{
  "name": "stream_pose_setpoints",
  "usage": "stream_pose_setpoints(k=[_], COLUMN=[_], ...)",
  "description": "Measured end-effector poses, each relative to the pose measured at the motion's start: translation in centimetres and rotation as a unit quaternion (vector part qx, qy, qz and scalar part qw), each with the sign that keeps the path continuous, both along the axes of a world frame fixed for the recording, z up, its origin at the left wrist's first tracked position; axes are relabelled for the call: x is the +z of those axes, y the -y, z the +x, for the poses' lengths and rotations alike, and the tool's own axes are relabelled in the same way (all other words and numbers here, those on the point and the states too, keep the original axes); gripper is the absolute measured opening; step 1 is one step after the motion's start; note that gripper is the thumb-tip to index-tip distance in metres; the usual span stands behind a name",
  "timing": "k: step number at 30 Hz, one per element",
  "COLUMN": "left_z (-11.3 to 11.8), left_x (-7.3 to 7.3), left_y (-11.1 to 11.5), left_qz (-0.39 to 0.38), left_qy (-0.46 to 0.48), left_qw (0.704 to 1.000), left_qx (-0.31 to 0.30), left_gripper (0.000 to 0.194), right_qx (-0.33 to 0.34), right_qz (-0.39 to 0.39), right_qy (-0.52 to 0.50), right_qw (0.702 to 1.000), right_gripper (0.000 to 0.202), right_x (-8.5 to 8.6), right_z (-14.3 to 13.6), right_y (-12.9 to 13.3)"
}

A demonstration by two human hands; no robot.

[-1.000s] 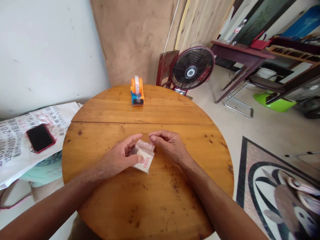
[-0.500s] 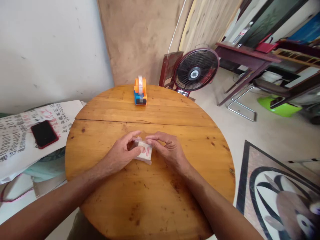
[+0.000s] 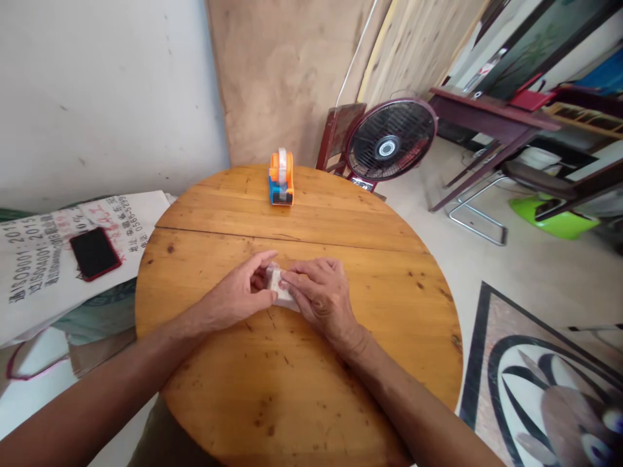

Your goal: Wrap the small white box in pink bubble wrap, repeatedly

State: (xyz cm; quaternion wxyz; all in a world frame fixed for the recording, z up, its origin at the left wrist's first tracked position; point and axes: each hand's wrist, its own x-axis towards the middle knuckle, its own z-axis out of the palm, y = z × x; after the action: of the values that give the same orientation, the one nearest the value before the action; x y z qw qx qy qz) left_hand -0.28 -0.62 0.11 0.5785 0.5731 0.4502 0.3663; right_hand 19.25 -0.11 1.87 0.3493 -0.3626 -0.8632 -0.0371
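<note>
A small white box point(image 3: 278, 287) with faint red print and what looks like clear wrap at its far left corner lies on the round wooden table point(image 3: 272, 402). My left hand point(image 3: 238, 292) grips its left side, thumb at the near edge and fingers curled behind. From the right, my right hand point(image 3: 324, 295) covers much of the box, its fingers bent and pressed together on the top and right side. Beyond both hands stands an orange and blue tape dispenser point(image 3: 281, 178) with a roll of clear tape.
Left of the table, a black phone point(image 3: 95, 253) with a red edge lies on a white printed sheet point(image 3: 36, 279). A dark red fan point(image 3: 387, 148) and a wooden chair point(image 3: 335, 136) stand behind the table. A patterned mat point(image 3: 530, 383) covers floor at the right.
My right hand has moved over the box, its fingers now covering the red print that showed before. My left hand keeps its place at the box's left side. The view has shifted slightly.
</note>
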Motion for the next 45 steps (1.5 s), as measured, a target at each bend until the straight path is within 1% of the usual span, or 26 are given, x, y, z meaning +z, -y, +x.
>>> stream_pose_setpoints(k=[2, 8, 13, 17, 23, 30, 33, 35, 36, 39, 41, 42, 43, 45], left_z=[-0.1, -0.1, -0.2, -0.2, -0.1, -0.1, -0.2, -0.3, -0.3, -0.4, -0.4, -0.4, -0.4, -0.5], left_x=[-0.1, 0.1, -0.1, 0.1, 0.5, 0.2, 0.3, 0.4, 0.4, 0.5, 0.6, 0.6, 0.6, 0.6], left_y=[0.1, 0.2, 0.1, 0.1, 0.1, 0.2, 0.2, 0.2, 0.1, 0.1, 0.2, 0.2, 0.2, 0.3], left_qz=[0.011, 0.023, 0.023, 0.024, 0.024, 0.048, 0.075, 0.092, 0.094, 0.077, 0.058, 0.051, 0.045, 0.041], left_qy=[-0.005, -0.019, -0.033, -0.037, -0.053, -0.047, -0.074, -0.089, -0.091, -0.081, -0.080, -0.081, -0.084, -0.091], left_qw=[1.000, 1.000, 0.999, 0.999, 0.998, 0.998, 0.994, 0.992, 0.991, 0.994, 0.995, 0.995, 0.995, 0.995], left_qx=[-0.009, -0.008, -0.008, -0.011, -0.007, -0.014, -0.001, 0.003, 0.001, -0.005, -0.002, 0.000, 0.001, 0.004], left_gripper=[0.075, 0.071, 0.065, 0.065, 0.065, 0.063, 0.064, 0.064, 0.064, 0.066, 0.068, 0.068, 0.069, 0.069], right_qx=[-0.001, -0.004, -0.004, -0.006, -0.002, 0.003, 0.024, 0.038, 0.032, -0.031, -0.061, -0.057, -0.044, -0.004], right_qz=[0.013, 0.030, 0.033, 0.053, 0.068, 0.071, 0.048, 0.026, 0.013, -0.034, -0.095, -0.134, -0.175, -0.241], right_qy=[0.004, 0.003, 0.005, 0.011, 0.031, 0.057, 0.052, 0.018, -0.009, -0.106, -0.147, -0.149, -0.135, -0.080], right_qw=[1.000, 1.000, 0.999, 0.999, 0.997, 0.996, 0.997, 0.999, 0.999, 0.993, 0.983, 0.978, 0.974, 0.967], right_gripper=[0.014, 0.011, 0.012, 0.011, 0.013, 0.020, 0.026, 0.028, 0.027, 0.019, 0.019, 0.023, 0.033, 0.064], right_x=[0.2, 0.1, 0.1, 0.2, 0.2, 0.2, 0.7, 1.2, 1.5, 2.0, 2.0, 1.8, 1.5, 0.8], right_z=[0.0, 0.0, 0.1, 0.1, 0.1, 0.3, 0.3, 0.5, 0.7, 1.9, 2.9, 3.4, 3.8, 4.4], right_y=[-0.1, -0.1, 0.2, 0.5, 1.0, 1.5, 1.8, 2.0, 1.9, 1.3, 0.6, 0.3, -0.1, -0.6])
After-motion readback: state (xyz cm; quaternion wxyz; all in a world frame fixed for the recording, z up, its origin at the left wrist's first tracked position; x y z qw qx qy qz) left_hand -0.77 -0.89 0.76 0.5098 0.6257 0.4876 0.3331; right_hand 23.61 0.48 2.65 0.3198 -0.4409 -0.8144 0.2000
